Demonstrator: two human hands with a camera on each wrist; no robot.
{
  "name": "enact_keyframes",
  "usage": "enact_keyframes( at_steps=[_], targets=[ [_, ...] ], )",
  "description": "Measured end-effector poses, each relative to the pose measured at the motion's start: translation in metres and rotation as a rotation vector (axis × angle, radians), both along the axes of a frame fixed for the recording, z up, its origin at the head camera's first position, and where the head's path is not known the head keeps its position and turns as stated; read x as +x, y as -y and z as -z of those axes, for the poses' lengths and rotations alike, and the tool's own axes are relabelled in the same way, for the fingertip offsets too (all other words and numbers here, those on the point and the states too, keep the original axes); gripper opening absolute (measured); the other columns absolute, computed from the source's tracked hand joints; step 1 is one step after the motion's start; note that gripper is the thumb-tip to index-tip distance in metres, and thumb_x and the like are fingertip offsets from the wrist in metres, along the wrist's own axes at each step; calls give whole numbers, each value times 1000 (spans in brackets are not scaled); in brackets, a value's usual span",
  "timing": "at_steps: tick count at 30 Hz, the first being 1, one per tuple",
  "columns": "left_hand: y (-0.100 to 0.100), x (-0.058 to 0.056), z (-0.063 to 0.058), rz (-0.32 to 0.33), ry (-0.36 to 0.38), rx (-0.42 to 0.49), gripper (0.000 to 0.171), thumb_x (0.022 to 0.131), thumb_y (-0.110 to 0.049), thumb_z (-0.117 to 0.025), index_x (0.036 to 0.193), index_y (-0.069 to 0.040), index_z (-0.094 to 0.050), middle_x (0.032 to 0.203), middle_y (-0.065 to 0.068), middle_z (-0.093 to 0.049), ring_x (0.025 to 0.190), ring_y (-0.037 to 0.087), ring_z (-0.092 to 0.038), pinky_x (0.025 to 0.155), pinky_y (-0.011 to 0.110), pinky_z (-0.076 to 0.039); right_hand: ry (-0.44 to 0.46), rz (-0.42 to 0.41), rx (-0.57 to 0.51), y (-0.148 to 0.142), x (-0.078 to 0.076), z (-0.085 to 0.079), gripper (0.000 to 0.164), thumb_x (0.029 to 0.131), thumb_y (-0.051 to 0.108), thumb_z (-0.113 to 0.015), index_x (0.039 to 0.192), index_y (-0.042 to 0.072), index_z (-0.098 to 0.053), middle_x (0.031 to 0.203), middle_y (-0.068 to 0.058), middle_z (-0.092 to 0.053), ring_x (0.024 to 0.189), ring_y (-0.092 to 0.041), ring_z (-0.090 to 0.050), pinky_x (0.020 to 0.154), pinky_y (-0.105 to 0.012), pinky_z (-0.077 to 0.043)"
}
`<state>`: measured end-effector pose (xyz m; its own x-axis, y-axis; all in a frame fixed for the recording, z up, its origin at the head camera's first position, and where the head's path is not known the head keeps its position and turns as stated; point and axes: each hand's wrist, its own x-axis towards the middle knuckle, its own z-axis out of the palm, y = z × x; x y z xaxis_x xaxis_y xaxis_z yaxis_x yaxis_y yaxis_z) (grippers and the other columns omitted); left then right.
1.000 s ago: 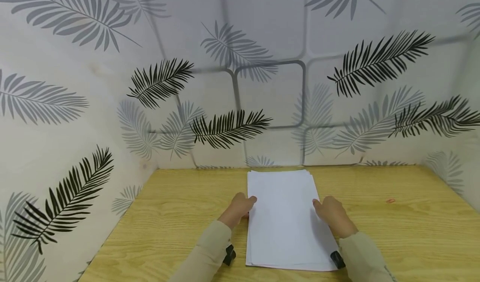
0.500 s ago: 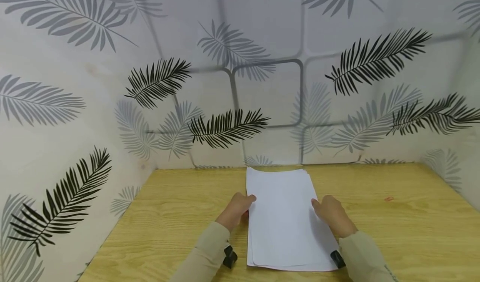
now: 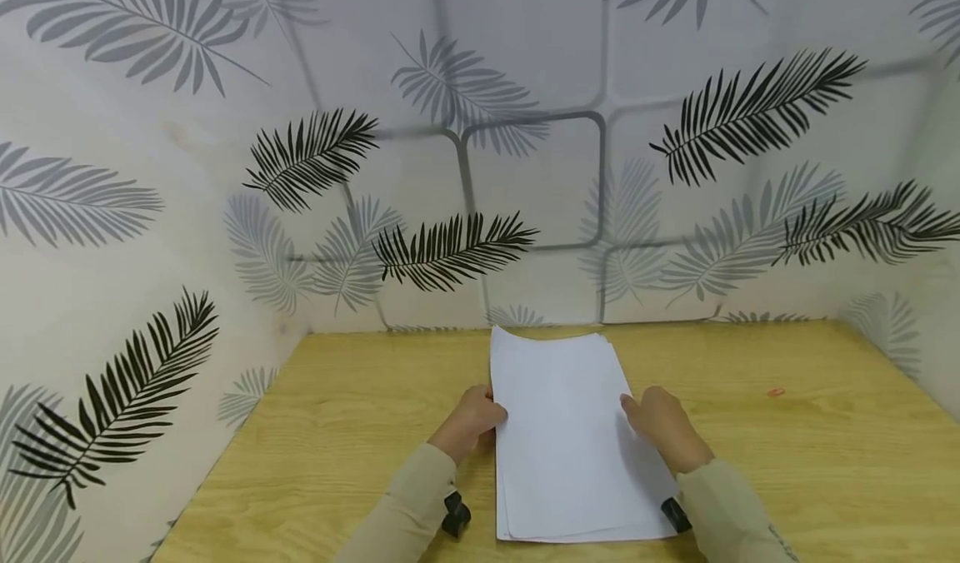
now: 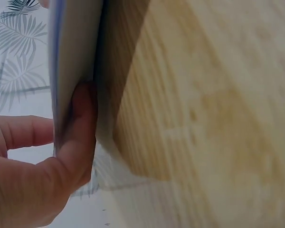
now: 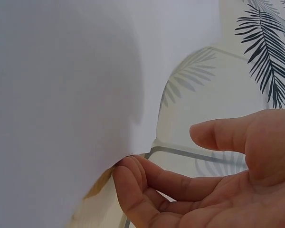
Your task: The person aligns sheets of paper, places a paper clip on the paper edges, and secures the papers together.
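Observation:
A stack of white paper sheets (image 3: pixel 562 438) lies in front of me, its far left corner bent upward. My left hand (image 3: pixel 471 421) pinches the stack's left edge. In the left wrist view the thumb (image 4: pixel 31 130) is on one face of the sheets (image 4: pixel 76 57) and the fingers (image 4: pixel 80 128) are on the other. At the opposite edge is my right hand (image 3: pixel 663 425). Its fingers (image 5: pixel 128 183) touch the edge of the paper (image 5: pixel 76 95) in the right wrist view, while the thumb stands apart from it. The underside of the stack is mostly hidden.
The wooden table (image 3: pixel 360 396) reaches back to a wall (image 3: pixel 540 188) covered with a leaf pattern. A small reddish mark (image 3: pixel 776 392) shows on the table at the right. Black wrist devices (image 3: pixel 455 515) sit below both sleeves.
The far left corner of the sheets has risen and curled up. My left thumb has shifted slightly toward me along the edge. The right hand has stayed nearly in place.

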<state>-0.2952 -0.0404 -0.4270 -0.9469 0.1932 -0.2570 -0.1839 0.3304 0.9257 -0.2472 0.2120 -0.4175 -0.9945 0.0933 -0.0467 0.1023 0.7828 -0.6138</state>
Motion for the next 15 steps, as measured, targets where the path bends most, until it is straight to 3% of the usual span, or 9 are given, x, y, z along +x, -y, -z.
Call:
enact_keyframes(
  at_steps=[7,15],
  targets=[
    [0,7,-2,-14,-8,-17,50,84,12,-54,132,9,-44,120,22,-54,103,31,-56,81,41,-50,17,1,0,0,1,-2,36,98,17,-46,77,-11,-51,66,-10,-45,61,-22,-47,55,-30,-42],
    [3,11,3,-17,-14,25,61,84,11,-56,141,3,-38,135,25,-46,114,35,-52,84,42,-50,32,12,-33,-3,-1,2,34,96,12,-48,91,-22,-50,75,-16,-50,68,-27,-50,60,-36,-46]
  ],
)
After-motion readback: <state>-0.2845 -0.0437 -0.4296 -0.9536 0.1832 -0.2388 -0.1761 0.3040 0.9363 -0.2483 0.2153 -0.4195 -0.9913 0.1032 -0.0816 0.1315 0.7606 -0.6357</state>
